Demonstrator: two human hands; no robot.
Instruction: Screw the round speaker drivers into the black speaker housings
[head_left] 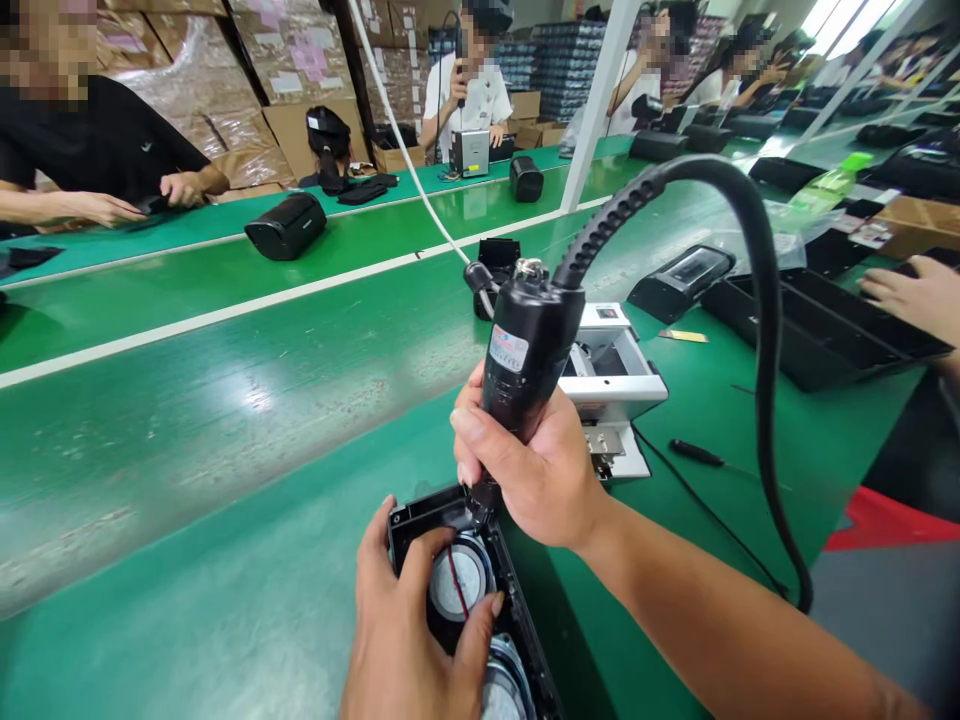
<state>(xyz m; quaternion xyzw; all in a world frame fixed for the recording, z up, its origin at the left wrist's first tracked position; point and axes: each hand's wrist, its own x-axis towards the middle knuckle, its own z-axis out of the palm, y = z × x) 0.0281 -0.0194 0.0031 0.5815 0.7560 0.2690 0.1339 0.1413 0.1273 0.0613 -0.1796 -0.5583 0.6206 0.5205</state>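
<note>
My right hand (544,465) is wrapped round a black electric screwdriver (534,335), held nearly upright with its cable arching off to the right. Its lower tip points into the far corner of an open black speaker housing (523,605); my fingers hide part of the tip, so contact with a screw cannot be made out. My left hand (409,625) grips the housing, fingers over its left and far side, thumb near a round speaker driver (457,582). A red and black wire crosses that driver. Nearer me, a second driver (504,695) shows partly.
Behind the screwdriver stands a white machine (626,385). A hand screwdriver (696,452) and a yellow strip (684,336) lie to its right. At right, another person's hand (919,300) is by a black case (817,330). Black speakers (286,226) sit on the green conveyor (225,400); co-workers sit beyond.
</note>
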